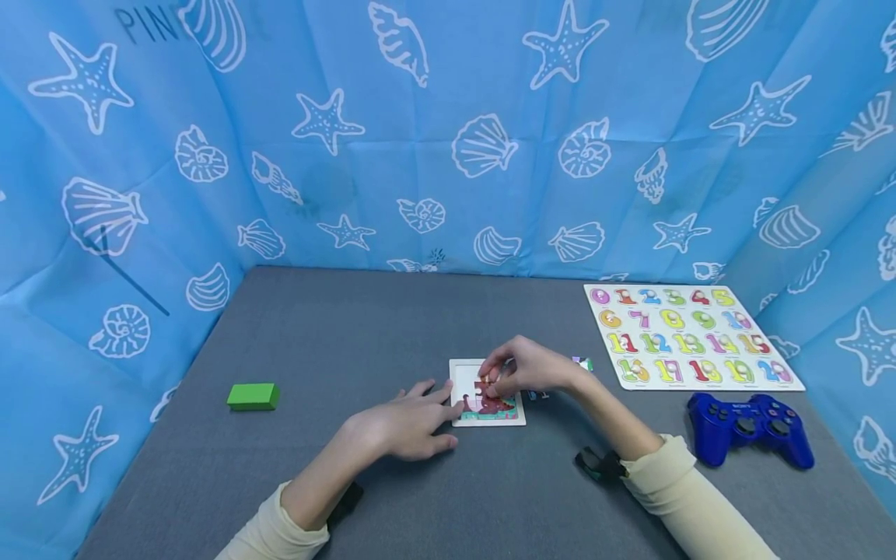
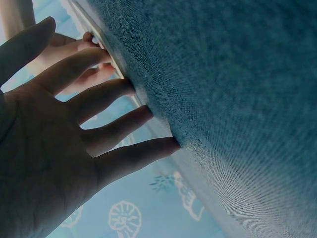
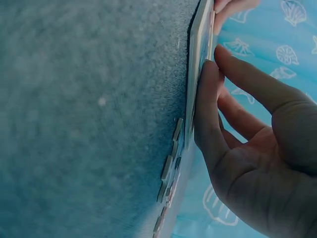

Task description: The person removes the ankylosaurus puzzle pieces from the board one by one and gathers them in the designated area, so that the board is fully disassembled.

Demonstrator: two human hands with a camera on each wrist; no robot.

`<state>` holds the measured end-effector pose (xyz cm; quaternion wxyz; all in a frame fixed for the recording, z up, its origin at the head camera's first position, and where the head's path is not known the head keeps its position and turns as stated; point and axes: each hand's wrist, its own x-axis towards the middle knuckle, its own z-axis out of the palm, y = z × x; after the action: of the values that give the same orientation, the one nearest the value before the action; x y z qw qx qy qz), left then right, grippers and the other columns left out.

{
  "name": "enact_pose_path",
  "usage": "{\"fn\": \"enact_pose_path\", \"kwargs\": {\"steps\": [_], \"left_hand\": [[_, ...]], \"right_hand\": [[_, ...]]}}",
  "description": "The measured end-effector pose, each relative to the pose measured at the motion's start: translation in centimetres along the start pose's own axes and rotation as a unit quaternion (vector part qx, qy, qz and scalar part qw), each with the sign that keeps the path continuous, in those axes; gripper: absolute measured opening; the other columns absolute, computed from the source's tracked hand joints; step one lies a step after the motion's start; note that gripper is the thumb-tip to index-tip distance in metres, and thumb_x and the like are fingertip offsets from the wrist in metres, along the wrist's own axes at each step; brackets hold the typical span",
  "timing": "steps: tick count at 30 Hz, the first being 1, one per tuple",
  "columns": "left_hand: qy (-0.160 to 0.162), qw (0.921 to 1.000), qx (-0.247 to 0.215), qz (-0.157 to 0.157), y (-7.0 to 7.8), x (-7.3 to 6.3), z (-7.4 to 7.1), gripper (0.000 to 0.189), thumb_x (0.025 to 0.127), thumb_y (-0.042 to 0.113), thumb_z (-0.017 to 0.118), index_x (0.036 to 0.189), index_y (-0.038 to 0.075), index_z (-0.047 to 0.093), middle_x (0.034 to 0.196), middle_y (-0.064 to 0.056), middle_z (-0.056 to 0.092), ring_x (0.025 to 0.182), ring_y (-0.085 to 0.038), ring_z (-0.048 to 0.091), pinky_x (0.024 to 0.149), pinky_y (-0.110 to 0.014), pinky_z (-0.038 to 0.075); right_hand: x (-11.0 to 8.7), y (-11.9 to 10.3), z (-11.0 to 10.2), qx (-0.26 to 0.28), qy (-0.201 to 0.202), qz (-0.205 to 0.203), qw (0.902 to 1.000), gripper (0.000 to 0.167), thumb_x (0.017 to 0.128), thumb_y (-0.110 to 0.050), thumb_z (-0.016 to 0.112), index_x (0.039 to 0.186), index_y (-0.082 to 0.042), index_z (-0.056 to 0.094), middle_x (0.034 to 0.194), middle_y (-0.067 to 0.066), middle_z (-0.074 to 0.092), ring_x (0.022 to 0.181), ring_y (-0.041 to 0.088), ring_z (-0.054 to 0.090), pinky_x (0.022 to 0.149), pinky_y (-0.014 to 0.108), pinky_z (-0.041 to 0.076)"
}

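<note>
A small square jigsaw puzzle in a white frame (image 1: 488, 422) lies on the grey table, with a brown and teal picture partly filled in. My right hand (image 1: 528, 367) is over its upper right part, thumb and fingers curled together around a reddish-brown puzzle piece (image 1: 492, 374), mostly covered by the fingers. In the right wrist view the thumb and fingertips (image 3: 210, 69) meet close to the board's face. My left hand (image 1: 413, 424) lies palm down at the frame's left side, fingers spread and fairly straight; its fingertips (image 2: 171, 145) touch the table and board edge.
Several loose puzzle pieces (image 3: 168, 171) lie right of the frame, partly behind my right hand. A number board (image 1: 689, 338) stands farther right, with a blue game controller (image 1: 749, 430) in front of it. At left sits a green block (image 1: 253, 397). A blue shell-print curtain (image 1: 420, 155) surrounds the table.
</note>
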<state>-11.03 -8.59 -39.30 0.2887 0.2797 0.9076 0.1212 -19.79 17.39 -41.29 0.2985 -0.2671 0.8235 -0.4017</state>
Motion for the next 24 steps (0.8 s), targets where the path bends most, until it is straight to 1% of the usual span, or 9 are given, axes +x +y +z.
{"fn": "enact_pose_path", "kwargs": {"steps": [3,7,16,24], "left_hand": [[0.000,1.0000,0.000,0.001,-0.03,0.01,0.05,0.060,0.111,0.044,0.060,0.166,0.026,0.047,0.182,-0.008,0.026,0.170,-0.036,0.020,0.131,-0.069,0.029],[0.000,1.0000,0.000,-0.001,-0.06,0.05,0.08,0.060,0.111,0.045,0.060,0.167,0.026,0.046,0.182,-0.008,0.026,0.170,-0.036,0.020,0.131,-0.069,0.029],[-0.003,1.0000,0.003,-0.003,-0.07,0.12,0.05,0.061,0.112,0.046,0.059,0.167,0.027,0.044,0.183,-0.007,0.024,0.171,-0.035,0.019,0.131,-0.068,0.029],[-0.004,1.0000,0.007,-0.003,-0.09,0.10,0.11,0.060,0.112,0.046,0.058,0.167,0.028,0.044,0.183,-0.007,0.024,0.171,-0.035,0.019,0.132,-0.068,0.029]], "right_hand": [[0.26,-0.11,0.13,-0.013,0.007,0.009,0.9998,0.028,0.091,-0.006,0.083,0.117,0.002,0.077,0.090,0.005,0.070,0.075,0.011,0.061,0.067,0.019,0.050],[0.50,-0.17,0.28,-0.027,0.016,0.017,0.9994,0.025,0.088,-0.005,0.085,0.112,0.000,0.077,0.088,0.003,0.068,0.073,0.011,0.059,0.064,0.019,0.049],[0.53,-0.47,0.35,-0.046,0.014,0.023,0.9986,0.023,0.089,-0.007,0.085,0.109,-0.001,0.075,0.089,0.003,0.065,0.075,0.012,0.059,0.065,0.019,0.048],[0.46,-0.49,0.74,-0.057,0.025,0.031,0.9976,0.023,0.089,-0.009,0.086,0.107,-0.002,0.075,0.090,0.003,0.066,0.075,0.011,0.059,0.065,0.020,0.049]]}}
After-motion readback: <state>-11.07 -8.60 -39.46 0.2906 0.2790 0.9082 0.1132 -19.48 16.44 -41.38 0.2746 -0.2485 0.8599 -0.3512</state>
